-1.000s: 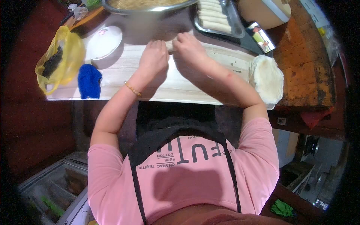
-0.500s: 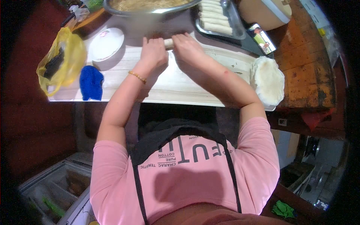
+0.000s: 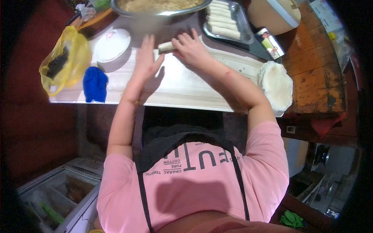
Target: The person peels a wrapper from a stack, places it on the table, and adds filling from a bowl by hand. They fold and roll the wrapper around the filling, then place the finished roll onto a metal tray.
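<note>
A pale spring roll lies on the board in front of me, its left end free. Around its right end are the fingers of my right hand. My left hand is off the roll, just left of it, fingers stretched out and thumb apart. Finished-looking rolls lie side by side in a metal tray at the upper right. To the right rests a stack of thin round wrappers. Beyond my hands, a metal basin contains shredded filling.
On the left are a white bowl, a blue cloth and a yellow plastic bag. A phone stands beside the tray, near a beige tub. The pale board ends close to my apron.
My left hand has let go of the spring roll, moved left and straightened its fingers. The right hand stays at the roll, whose left end now shows.
</note>
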A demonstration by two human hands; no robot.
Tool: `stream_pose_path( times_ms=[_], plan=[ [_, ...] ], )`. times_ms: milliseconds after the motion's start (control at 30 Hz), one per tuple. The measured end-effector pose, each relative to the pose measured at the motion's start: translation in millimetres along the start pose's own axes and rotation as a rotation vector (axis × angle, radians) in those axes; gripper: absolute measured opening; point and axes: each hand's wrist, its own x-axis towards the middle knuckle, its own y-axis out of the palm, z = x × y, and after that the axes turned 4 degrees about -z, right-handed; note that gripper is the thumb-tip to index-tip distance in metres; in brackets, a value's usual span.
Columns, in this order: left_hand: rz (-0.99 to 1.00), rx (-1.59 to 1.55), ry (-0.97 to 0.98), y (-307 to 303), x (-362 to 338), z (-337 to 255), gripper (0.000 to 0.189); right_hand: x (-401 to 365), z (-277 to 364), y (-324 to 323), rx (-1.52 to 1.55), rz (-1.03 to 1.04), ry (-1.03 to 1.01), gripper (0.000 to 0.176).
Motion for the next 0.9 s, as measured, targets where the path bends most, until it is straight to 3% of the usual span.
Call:
stream_pose_path(
  times_ms=[67,167,233,300,533,633,700,800,900],
  plan=[
    [-0.009,-0.024,0.020,-31.1,-22.4,-1.7,0.074,9.7,-4.6,-8.7,0.019,0.083,-0.016,0.036],
    [-0.025,-0.082,-0.106,-68.8,-56.8,-6.3,0.068,22.2,-13.8,-3.1,0.100,0.182,-0.049,0.030],
    [-0.080,-0.033,-0.176,-74.7,-70.8,-7.4,0.063,24.9,-23.2,0.3,0.141,0.213,-0.041,0.030],
    [-0.078,-0.057,-0.193,-68.7,-81.2,-10.2,0.060,31.4,-27.9,4.8,0.232,0.374,-0.020,0.033],
    [-0.137,-0.061,-0.200,-68.0,-76.8,-27.5,0.050,32.7,-36.5,17.9,0.268,0.373,-0.083,0.038],
    [-0.150,-0.073,-0.191,-64.5,-80.5,-21.7,0.049,32.0,-20.6,5.0,0.290,0.442,0.050,0.038],
    [-0.151,-0.070,-0.178,-63.8,-80.4,-19.0,0.049,30.3,-9.3,2.5,0.348,0.368,0.151,0.037],
    [-0.173,0.017,-0.147,-64.6,-81.5,-17.5,0.049,46.0,9.6,4.4,0.409,0.238,0.113,0.040],
    [-0.194,0.050,-0.150,-63.5,-82.3,-16.0,0.050,88.4,29.1,0.7,0.472,0.255,0.132,0.043]
  ],
)
